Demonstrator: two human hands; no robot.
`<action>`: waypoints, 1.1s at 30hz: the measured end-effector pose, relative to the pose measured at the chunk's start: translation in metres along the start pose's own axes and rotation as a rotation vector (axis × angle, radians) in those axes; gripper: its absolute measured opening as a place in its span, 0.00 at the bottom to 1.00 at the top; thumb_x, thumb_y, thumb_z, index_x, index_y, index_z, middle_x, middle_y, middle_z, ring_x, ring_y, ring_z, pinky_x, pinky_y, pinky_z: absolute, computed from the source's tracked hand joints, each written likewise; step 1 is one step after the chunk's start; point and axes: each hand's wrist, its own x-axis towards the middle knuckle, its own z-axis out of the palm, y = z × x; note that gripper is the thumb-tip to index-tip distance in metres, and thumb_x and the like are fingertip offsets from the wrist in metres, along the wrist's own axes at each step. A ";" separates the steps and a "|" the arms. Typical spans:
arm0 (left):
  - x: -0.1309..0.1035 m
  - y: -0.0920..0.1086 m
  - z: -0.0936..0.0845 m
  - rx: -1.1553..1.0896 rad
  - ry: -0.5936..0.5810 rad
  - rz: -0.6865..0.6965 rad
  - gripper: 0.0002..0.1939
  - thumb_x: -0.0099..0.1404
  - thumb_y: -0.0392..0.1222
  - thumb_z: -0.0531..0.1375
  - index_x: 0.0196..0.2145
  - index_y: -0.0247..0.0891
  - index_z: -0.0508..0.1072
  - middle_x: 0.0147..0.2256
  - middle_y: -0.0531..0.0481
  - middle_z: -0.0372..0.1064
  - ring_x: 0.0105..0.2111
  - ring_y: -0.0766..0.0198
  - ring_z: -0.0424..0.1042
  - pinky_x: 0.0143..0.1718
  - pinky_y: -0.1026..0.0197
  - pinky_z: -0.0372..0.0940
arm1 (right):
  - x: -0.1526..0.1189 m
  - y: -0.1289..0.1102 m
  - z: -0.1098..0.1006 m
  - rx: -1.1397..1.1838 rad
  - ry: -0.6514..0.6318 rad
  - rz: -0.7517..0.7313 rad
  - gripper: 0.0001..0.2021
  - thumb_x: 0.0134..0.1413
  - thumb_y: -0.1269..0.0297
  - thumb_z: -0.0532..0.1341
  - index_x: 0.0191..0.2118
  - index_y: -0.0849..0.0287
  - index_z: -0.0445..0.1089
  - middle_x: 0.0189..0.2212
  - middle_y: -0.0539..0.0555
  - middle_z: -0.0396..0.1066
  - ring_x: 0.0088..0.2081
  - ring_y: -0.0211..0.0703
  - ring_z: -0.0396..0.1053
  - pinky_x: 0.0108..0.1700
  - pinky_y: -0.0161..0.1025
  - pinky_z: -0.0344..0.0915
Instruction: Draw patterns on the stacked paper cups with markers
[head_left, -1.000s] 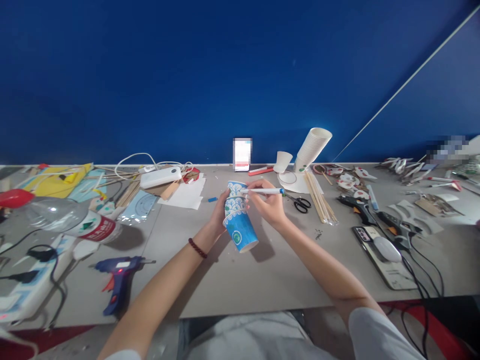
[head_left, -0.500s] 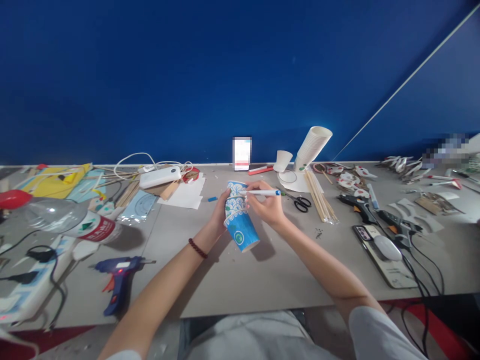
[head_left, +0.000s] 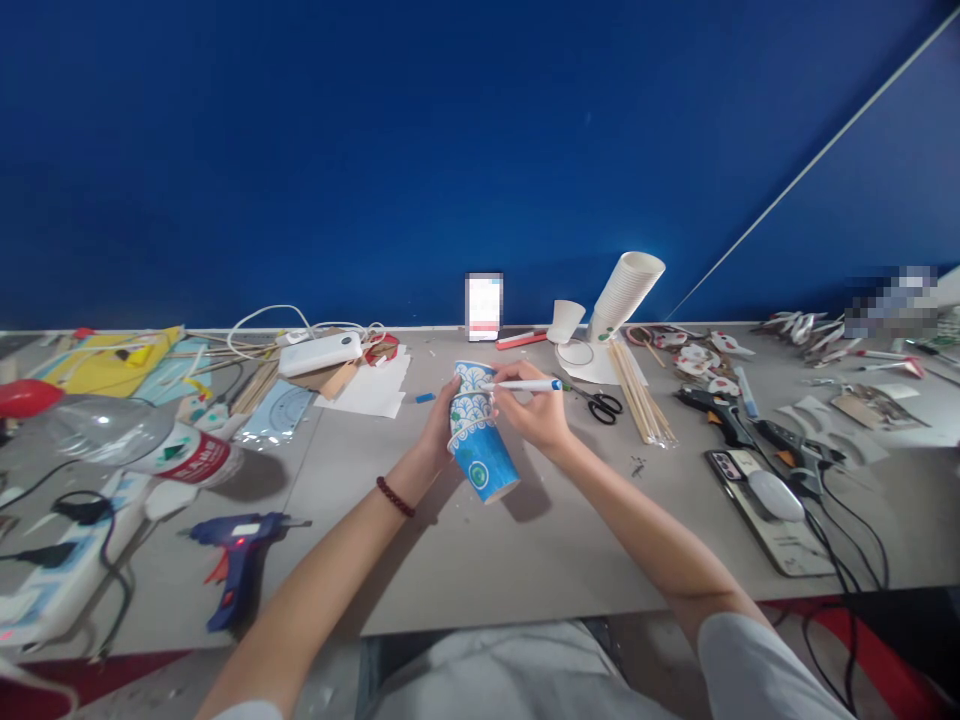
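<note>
Over the grey table (head_left: 420, 580), my left hand (head_left: 439, 428) wraps the tilted paper cups (head_left: 491, 462) near their patterned upper end. My right hand (head_left: 543, 412) pinches a marker pen (head_left: 526, 385), its tip at the pattern; I can't tell if it touches. A light left grip should avoid dents, and short strokes with fingers clear of any wet ink should prevent smears.

A deep blue, smooth wall panel (head_left: 337, 150), crossed at the right by a thin pale diagonal strip (head_left: 810, 165), rises behind a long grey, flat-topped table (head_left: 420, 560).
</note>
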 end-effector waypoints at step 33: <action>0.002 0.000 -0.004 0.023 -0.015 0.012 0.16 0.65 0.50 0.58 0.36 0.33 0.76 0.29 0.45 0.78 0.25 0.60 0.77 0.30 0.60 0.72 | 0.000 -0.003 0.000 0.054 0.011 0.013 0.05 0.48 0.72 0.59 0.29 0.53 0.67 0.27 0.50 0.75 0.46 0.54 0.77 0.45 0.46 0.71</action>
